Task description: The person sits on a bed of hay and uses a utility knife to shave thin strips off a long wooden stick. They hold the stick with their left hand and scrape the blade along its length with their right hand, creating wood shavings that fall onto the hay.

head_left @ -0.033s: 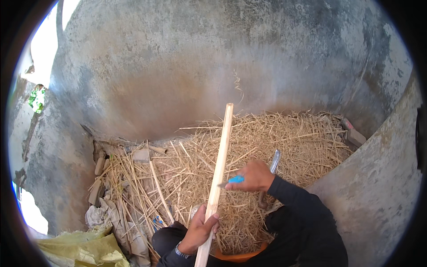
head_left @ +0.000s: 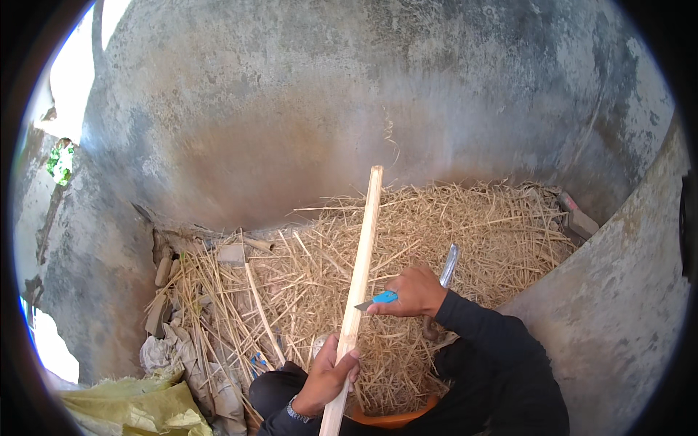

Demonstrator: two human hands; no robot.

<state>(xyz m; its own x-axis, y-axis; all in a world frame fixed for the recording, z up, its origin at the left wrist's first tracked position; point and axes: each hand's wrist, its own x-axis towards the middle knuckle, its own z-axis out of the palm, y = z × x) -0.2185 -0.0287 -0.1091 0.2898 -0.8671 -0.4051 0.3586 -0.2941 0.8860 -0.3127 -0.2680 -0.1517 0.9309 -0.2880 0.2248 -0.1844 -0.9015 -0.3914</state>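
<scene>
Strip: The pale wooden strip slants up and away from you, its near end cut off by the lower edge and its far end in front of the wall.
Strip in the grip: Your left hand is closed around it low down; most of the length rises beyond your fingers, and a short part runs below them. The underside is hidden, so you cannot see how the other fingers wrap beneath.
Knife: Your right hand is closed on the blue knife, hiding much of the handle. The blade points left and overlaps the strip's right side, above your left hand; you cannot tell how firmly it touches.
Curl: A thin pale curl shows above the strip's far end, too fine to make out what holds it.
Metal piece: A shiny metal piece sticks out behind your right hand, which covers its middle.
White thing: A small white thing is mostly covered by your left hand.
Straw: Loose straw spreads beneath and around both hands.
Orange rim: Only part of an orange rim shows, between your dark-clothed legs.
Sack: A yellowish sack lies at lower left, cut off by the dark lens border.
</scene>
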